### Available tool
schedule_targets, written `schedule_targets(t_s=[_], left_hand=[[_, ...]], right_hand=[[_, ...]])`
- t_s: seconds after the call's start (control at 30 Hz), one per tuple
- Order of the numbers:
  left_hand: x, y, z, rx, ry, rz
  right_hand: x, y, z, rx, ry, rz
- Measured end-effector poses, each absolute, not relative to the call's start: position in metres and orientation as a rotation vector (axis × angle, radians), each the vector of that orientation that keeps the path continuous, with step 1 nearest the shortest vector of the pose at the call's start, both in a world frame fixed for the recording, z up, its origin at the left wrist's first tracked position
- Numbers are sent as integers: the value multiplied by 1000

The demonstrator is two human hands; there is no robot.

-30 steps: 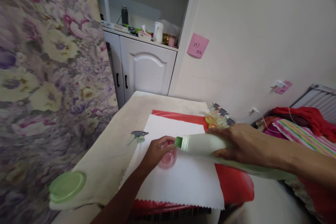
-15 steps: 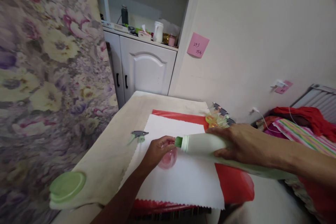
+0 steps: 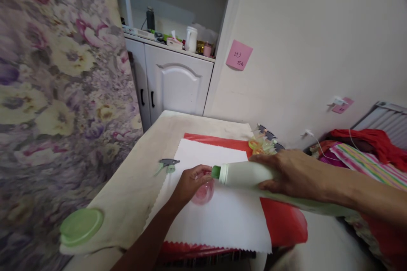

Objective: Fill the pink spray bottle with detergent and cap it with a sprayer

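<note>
My right hand (image 3: 291, 174) grips a large white bottle (image 3: 246, 174) held almost on its side, its green spout (image 3: 216, 172) pointing left. The spout sits over the mouth of a small pink bottle (image 3: 203, 193), and my left hand (image 3: 189, 184) is closed around that bottle. The pink bottle stands on a white cloth with zigzag edges (image 3: 219, 216), which lies over a red sheet (image 3: 286, 224) on the table (image 3: 136, 186). A grey and green spray nozzle head (image 3: 168, 164) lies on the table just left of the cloth.
A green round lid (image 3: 82, 225) rests at the table's near left corner. Small orange and yellow plastic things (image 3: 262, 144) sit by the wall. A white cabinet (image 3: 171, 80) stands behind, a floral curtain (image 3: 57, 93) hangs at left, and striped and red fabrics (image 3: 365, 156) are piled at right.
</note>
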State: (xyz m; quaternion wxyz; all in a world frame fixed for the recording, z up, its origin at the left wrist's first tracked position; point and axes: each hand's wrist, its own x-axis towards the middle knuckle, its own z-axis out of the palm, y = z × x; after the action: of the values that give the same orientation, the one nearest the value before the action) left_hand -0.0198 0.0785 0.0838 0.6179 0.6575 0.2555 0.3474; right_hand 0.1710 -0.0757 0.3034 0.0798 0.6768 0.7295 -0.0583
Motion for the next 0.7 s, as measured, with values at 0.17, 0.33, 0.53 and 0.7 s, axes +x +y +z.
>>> schedule_targets(t_s=[0.17,0.33,0.53,0.7], left_hand=[[-21,78,86,1514,585,800],[-21,78,86,1523,579,797],[-21,78,87,1498,576,793],[-22,77,89,1523,589,795]], right_hand=[[169,-75,304,2031,2180,-183],[169,-76,305,2022,2183,-180],[166,-75,307,2029,2157,-179],[166,-75,307,2036,2160,-193]])
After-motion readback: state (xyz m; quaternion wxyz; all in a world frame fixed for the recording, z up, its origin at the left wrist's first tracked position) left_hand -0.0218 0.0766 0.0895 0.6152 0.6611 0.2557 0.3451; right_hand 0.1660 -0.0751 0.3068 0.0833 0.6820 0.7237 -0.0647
